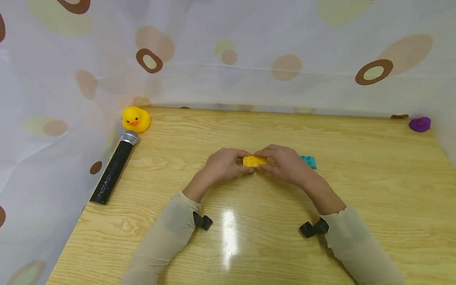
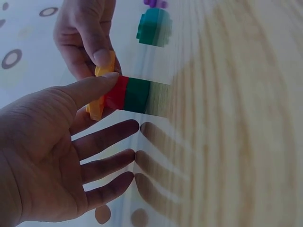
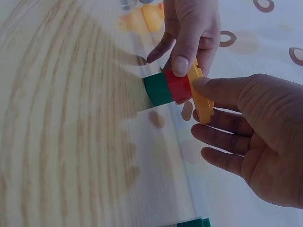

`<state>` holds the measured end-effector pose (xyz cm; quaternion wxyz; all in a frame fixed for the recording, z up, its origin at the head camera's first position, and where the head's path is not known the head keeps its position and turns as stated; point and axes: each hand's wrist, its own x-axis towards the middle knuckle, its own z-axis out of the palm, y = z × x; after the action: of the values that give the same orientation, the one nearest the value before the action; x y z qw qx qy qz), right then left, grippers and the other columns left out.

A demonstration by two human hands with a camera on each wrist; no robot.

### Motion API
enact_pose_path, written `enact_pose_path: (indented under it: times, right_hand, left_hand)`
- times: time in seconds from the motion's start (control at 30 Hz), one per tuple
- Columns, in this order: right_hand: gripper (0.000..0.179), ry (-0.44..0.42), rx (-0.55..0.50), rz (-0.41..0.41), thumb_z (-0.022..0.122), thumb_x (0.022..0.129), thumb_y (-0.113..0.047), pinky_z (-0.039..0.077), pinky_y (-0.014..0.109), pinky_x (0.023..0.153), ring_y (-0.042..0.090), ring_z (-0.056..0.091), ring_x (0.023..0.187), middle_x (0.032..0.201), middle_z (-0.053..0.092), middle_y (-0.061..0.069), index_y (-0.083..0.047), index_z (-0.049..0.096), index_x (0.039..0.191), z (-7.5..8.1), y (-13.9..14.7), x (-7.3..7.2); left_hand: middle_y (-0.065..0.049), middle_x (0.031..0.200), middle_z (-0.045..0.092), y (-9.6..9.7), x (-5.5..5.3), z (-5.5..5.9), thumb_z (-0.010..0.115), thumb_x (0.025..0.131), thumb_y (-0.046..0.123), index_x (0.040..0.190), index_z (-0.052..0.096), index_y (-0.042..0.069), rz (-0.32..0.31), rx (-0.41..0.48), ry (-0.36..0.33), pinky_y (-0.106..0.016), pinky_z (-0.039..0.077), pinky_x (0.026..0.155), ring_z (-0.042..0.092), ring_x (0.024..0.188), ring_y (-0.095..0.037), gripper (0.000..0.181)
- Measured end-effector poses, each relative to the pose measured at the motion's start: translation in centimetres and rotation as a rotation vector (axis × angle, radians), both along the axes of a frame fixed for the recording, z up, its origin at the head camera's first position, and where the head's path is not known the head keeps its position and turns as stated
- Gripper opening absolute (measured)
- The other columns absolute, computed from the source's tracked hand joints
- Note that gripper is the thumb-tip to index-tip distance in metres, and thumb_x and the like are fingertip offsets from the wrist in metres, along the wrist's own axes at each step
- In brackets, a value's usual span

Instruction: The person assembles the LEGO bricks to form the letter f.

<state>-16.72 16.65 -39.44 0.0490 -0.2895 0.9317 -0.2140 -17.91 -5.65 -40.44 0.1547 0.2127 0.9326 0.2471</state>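
Observation:
A small stack stands on the table between both hands: a green block [image 2: 137, 96] at the bottom, a red block [image 2: 117, 94] over it, and a thin yellow toy brick [image 1: 253, 161] with studs on top. My left hand [image 1: 224, 163] pinches the stack from the left, its thumb against the red block in the right wrist view. From the right, my right hand [image 1: 285, 162] pinches the yellow brick, with thumb and fingers on its opposite sides. A teal brick [image 1: 309, 162] lies beyond the right hand, partly hidden behind it.
At the back left sits a yellow rubber duck [image 1: 137, 120], beside the head of a black microphone [image 1: 113, 170] along the table's left edge. A purple duck [image 1: 420, 124] is in the far right corner. Patterned white sheeting [image 1: 221, 51] encloses the table's back and sides.

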Motion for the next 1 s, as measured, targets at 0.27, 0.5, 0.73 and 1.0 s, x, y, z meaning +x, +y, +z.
enact_pose_path:
  times: [0.27, 0.5, 0.73, 1.0]
  right_hand:
    - [0.042, -0.03, -0.035, -0.068, 0.06, 0.103, -0.036, 0.051, 0.055, 0.097, 0.036, 0.063, 0.122, 0.133, 0.067, 0.015, -0.012, 0.065, 0.137, 1.0, 2.7, -0.7]
    - [0.045, -0.031, 0.019, -0.134, 0.061, 0.102, -0.039, 0.046, 0.059, 0.102, 0.04, 0.058, 0.128, 0.138, 0.063, 0.018, -0.012, 0.064, 0.138, 2.2, 6.4, -1.3]
    - [0.052, -0.098, 0.086, -0.139, 0.067, 0.098, -0.038, 0.042, 0.061, 0.106, 0.044, 0.053, 0.132, 0.141, 0.06, 0.021, -0.009, 0.061, 0.14, 2.0, 8.6, -1.2]
    - [0.047, -0.125, 0.154, -0.089, 0.07, 0.097, -0.026, 0.042, 0.063, 0.105, 0.046, 0.051, 0.132, 0.141, 0.059, 0.023, -0.006, 0.062, 0.139, 0.4, 9.4, -1.1]
  left_hand:
    - [0.001, 0.132, 0.069, 0.1, 0.0, 0.1, 0.072, 0.092, 0.049, 0.138, 0.064, 0.03, 0.009, -0.009, -0.02, -0.033, 0.049, 0.072, 0.063, 0.091, -0.015, 0.051]
    - [0.001, 0.134, 0.068, 0.2, 0.1, 0.2, 0.073, 0.091, 0.05, 0.14, 0.063, 0.033, 0.044, -0.026, -0.037, -0.031, 0.047, 0.07, 0.063, 0.095, -0.016, 0.053]
    - [0.002, 0.134, 0.068, 0.2, 0.0, 0.2, 0.073, 0.09, 0.051, 0.139, 0.062, 0.034, 0.05, -0.029, -0.036, -0.031, 0.045, 0.068, 0.06, 0.089, -0.016, 0.053]
    - [0.001, 0.134, 0.068, 0.2, 0.1, 0.1, 0.073, 0.09, 0.05, 0.14, 0.062, 0.033, 0.058, -0.014, -0.051, -0.03, 0.043, 0.066, 0.057, 0.084, -0.017, 0.053]
